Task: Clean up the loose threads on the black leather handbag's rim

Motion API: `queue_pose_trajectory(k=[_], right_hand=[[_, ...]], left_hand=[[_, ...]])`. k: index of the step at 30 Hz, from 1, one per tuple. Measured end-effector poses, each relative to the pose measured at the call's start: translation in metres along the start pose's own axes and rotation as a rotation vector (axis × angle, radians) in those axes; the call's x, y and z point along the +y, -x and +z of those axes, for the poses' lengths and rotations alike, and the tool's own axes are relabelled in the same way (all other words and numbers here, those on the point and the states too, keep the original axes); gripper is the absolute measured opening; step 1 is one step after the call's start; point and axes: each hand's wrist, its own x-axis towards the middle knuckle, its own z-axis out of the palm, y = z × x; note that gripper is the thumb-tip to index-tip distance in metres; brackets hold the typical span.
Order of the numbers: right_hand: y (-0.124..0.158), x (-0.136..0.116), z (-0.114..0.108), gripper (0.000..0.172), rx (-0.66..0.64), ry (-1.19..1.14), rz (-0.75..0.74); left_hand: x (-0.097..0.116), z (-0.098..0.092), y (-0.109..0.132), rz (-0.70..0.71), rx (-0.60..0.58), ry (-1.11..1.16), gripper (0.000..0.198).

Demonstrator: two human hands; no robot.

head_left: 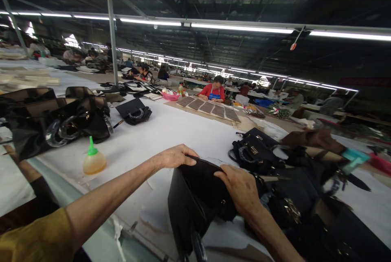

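Note:
A black handbag [195, 201] stands open in front of me on the white-covered table [171, 131]. My left hand [175, 157] grips the far left rim of its opening. My right hand [240, 186] holds the rim on the right side, fingers curled over the edge. To the right lies a pile of several more black handbags [293, 180] with gold hardware. A small squeeze bottle [94, 160] with amber liquid and a green nozzle stands on the table to my left.
Black bags [61, 123] are heaped at the left, one more [134, 111] lies farther back. Another person's hand [314, 137] reaches over the right pile. A worker in red [214, 90] sits behind brown panels [207, 107]. More workers and tables fill the hall.

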Motion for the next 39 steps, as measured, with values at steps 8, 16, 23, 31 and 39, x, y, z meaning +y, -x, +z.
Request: queue_pose_trajectory(k=[8, 16, 23, 31, 39], right_hand=[[-0.002, 0.002, 0.001, 0.03, -0.047, -0.028, 0.022], [-0.011, -0.015, -0.012, 0.027, -0.104, -0.005, 0.061], [-0.025, -0.027, -0.008, 0.029, -0.099, -0.102, 0.048], [-0.045, -0.038, -0.009, 0.024, -0.17, -0.236, -0.048], [-0.049, -0.031, -0.001, 0.031, -0.155, -0.357, -0.064]], left_hand=[[-0.006, -0.002, -0.002, 0.027, 0.024, -0.075, 0.03], [-0.003, 0.003, -0.001, 0.024, 0.085, -0.117, 0.028], [0.002, 0.007, 0.001, -0.004, 0.129, -0.09, 0.029], [-0.003, 0.005, 0.001, 0.002, 0.144, -0.083, 0.036], [-0.002, 0.008, 0.0, -0.194, 0.34, -0.248, 0.029]])
